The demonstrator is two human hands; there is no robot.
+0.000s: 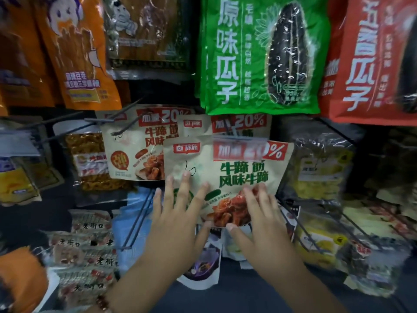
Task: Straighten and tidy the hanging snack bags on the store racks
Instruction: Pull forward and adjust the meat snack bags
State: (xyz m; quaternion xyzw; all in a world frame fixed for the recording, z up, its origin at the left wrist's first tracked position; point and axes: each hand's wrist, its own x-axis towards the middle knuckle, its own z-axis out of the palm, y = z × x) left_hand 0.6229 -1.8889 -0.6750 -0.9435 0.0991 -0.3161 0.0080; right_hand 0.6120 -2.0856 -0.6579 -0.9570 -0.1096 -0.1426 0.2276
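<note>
Front beige beef-tendon snack bag (228, 175) hangs mid-rack, just below the green sunflower-seed bag (259, 55). It sits directly ahead of both hands, at their fingertips, no reach needed.

Left hand (178, 213): fingers spread and straight, laid flat on the bag's lower left face. Pressing, not gripping.

Right hand (257, 213): fingers curled over the bag's lower right face, thumb at the bottom edge. Looks like a pinch on that bottom edge, though motion blur makes the contact fuzzy.

Key relation: the bag is skewed. Its top edge runs downhill to the left, right corner higher, so it's rotated against the two matching bags (144, 141) hung behind and to its left, which it overlaps. A clear price tag holder (237, 150) on the hook covers part of its top banner.

Judgement: hang point is at the top, both hands are at the bottom, so the fix is a swing of the lower edge about the hook. Right hand has the hold and likely drives it; left hand steadies the face.

Risk: tugging down could tear the hang hole.
</note>
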